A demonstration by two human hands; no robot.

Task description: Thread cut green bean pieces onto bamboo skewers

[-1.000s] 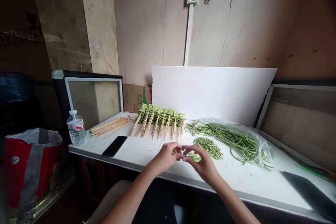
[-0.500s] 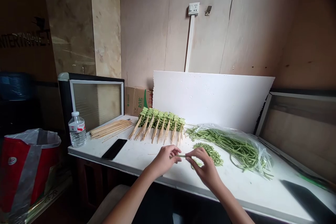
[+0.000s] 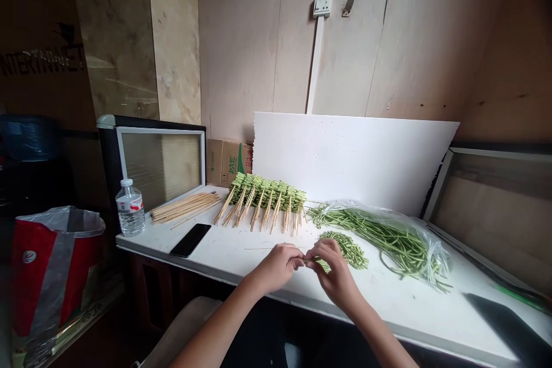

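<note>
Over the front of the white table, my left hand [image 3: 278, 267] and my right hand [image 3: 334, 270] meet with fingertips almost touching. Both are closed in a pinch on a short piece of green bean [image 3: 307, 261], mostly hidden by the fingers. Just beyond my right hand lies a heap of cut bean pieces [image 3: 352, 252]. A single thin bamboo skewer [image 3: 263, 249] rests flat on the table near my left hand. Farther back, rows of skewered bean pieces [image 3: 267, 191] are stacked, their bare skewer ends pointing toward me.
Long uncut beans [image 3: 388, 238] spill from a clear plastic bag at right. Loose bamboo skewers [image 3: 185, 208], a phone [image 3: 191, 240] and a water bottle [image 3: 130, 210] are on the left. A white foam board [image 3: 345, 155] stands behind. A dark flat object [image 3: 504, 322] lies front right.
My hands have come closer together, and the bean piece that showed between them is now mostly covered by fingers. The view has shifted slightly.
</note>
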